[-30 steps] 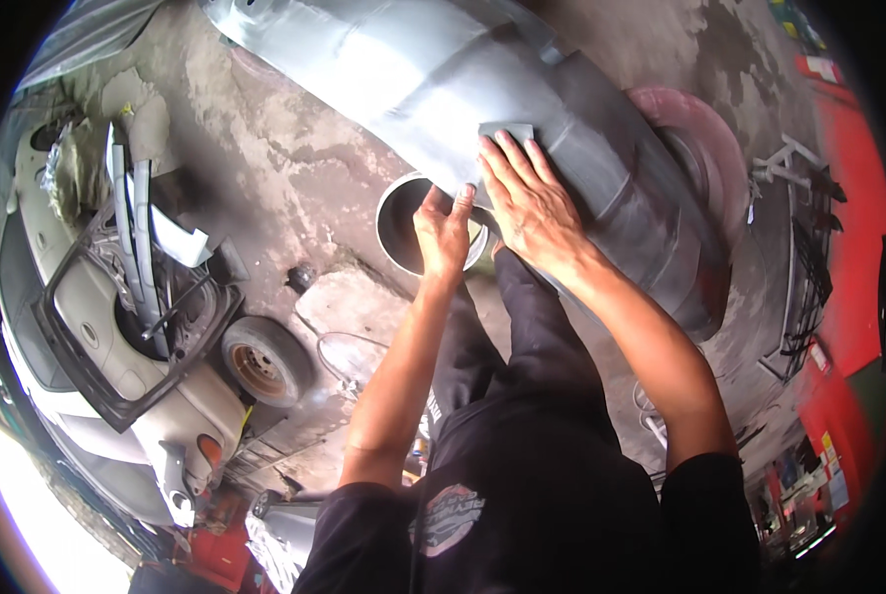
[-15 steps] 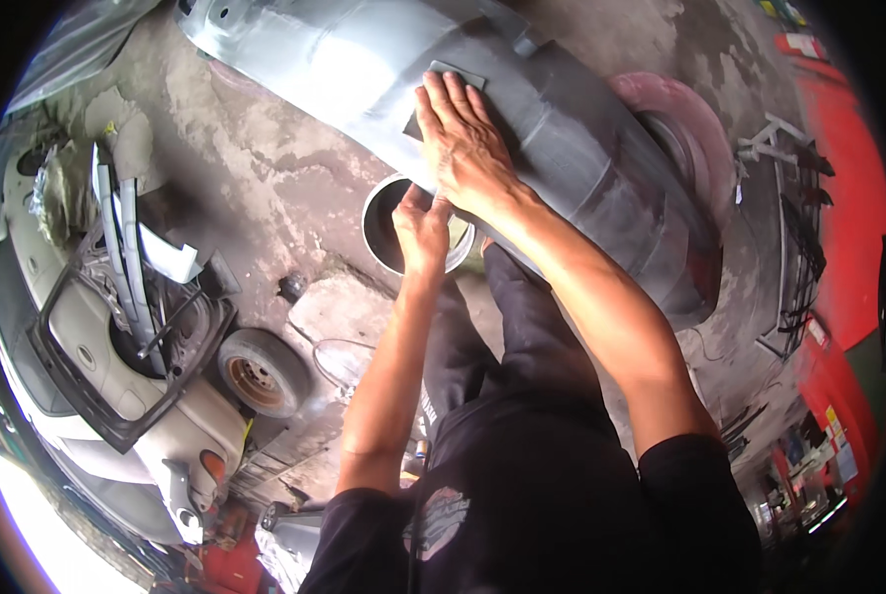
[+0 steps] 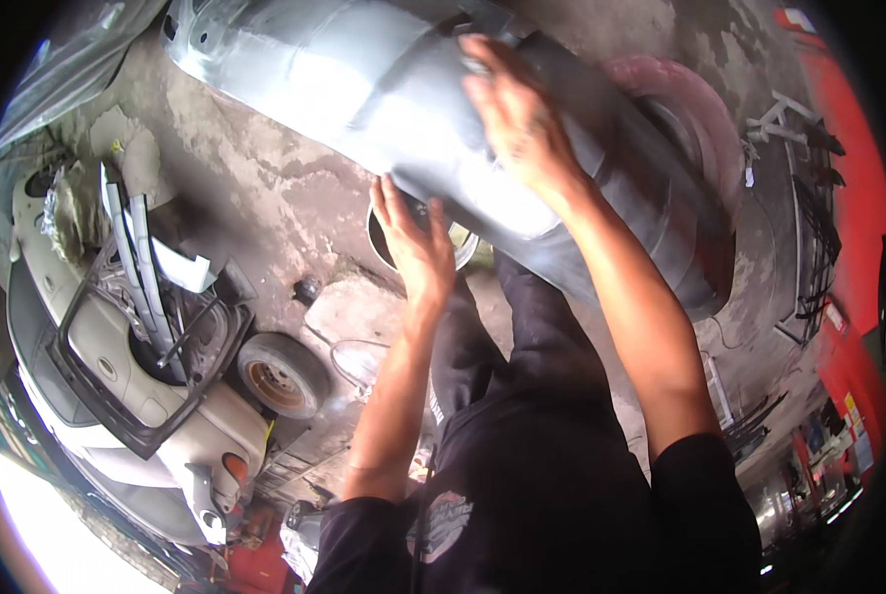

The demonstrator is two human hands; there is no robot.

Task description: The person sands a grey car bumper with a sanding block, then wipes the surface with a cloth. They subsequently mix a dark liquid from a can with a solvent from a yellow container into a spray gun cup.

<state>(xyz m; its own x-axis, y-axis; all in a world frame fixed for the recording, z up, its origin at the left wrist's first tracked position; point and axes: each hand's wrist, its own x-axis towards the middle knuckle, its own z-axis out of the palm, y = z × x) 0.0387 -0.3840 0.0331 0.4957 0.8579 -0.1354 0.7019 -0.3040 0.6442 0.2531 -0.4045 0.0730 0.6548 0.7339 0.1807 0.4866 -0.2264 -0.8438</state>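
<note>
A grey car bumper (image 3: 403,109) stretches across the upper middle, shiny and wet-looking in places. My right hand (image 3: 522,124) is over its upper face, smeared by motion. A small greyish bit of a sanding sheet (image 3: 476,65) shows between its fingers; the rest is hidden under the hand. My left hand (image 3: 418,243) is open, its fingers stretched out and the fingertips at the bumper's near edge. Behind that hand stands a round bucket (image 3: 468,247), mostly covered by the hand and the bumper.
At left lies a beige car body part (image 3: 116,366) with trim strips on it, and a wheel (image 3: 282,374) beside it. A pinkish round piece (image 3: 661,74) is under the bumper's far side. Metal frames (image 3: 809,218) and a red panel (image 3: 844,178) are at right.
My right hand has moved up and to the right over the bumper. My left hand has unfolded from a closed grip at the near edge, fingers now extended.
</note>
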